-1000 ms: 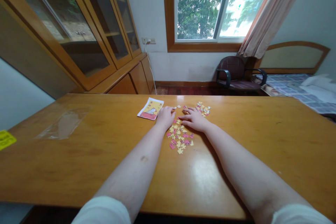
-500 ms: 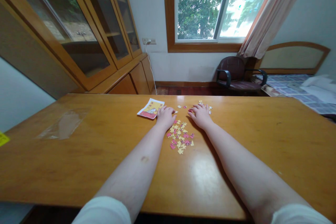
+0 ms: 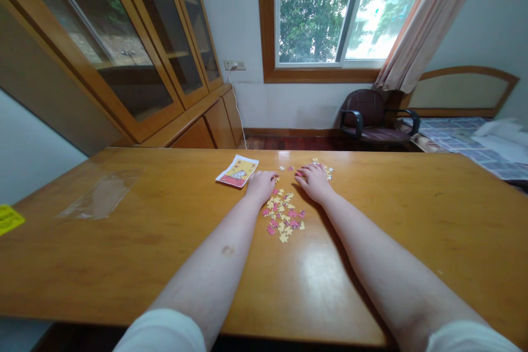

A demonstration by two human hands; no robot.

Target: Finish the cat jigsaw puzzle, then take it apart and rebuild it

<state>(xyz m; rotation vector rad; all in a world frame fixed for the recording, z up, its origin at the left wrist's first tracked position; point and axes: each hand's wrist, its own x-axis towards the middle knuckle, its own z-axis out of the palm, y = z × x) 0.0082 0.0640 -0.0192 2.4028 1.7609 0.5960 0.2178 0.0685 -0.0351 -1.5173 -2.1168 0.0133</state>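
Note:
My left hand point(image 3: 261, 186) rests low over the table, its fingers and thumb drawn together at a small yellow puzzle piece point(image 3: 278, 179). My right hand point(image 3: 315, 182) lies palm down with its fingers apart, partly covering several puzzle pieces point(image 3: 330, 170) at the far side; what lies beneath the palm is hidden. Between my forearms spreads a loose heap of yellow and pink puzzle pieces point(image 3: 284, 214). Two single pieces point(image 3: 281, 168) lie beyond the gap between my hands. Just left of my left hand is a picture card point(image 3: 238, 171) with a white border.
The wooden table point(image 3: 165, 264) carries a clear plastic bag point(image 3: 103, 196) on its left. A yellow label point(image 3: 10, 220) shows at the left edge. Beyond the table stand a glass-door cabinet point(image 3: 165, 55), an armchair point(image 3: 367, 113) and a bed point(image 3: 466, 137).
The fingers and thumb of my left hand have closed together at the piece, which has shifted slightly nearer. My right hand has barely moved.

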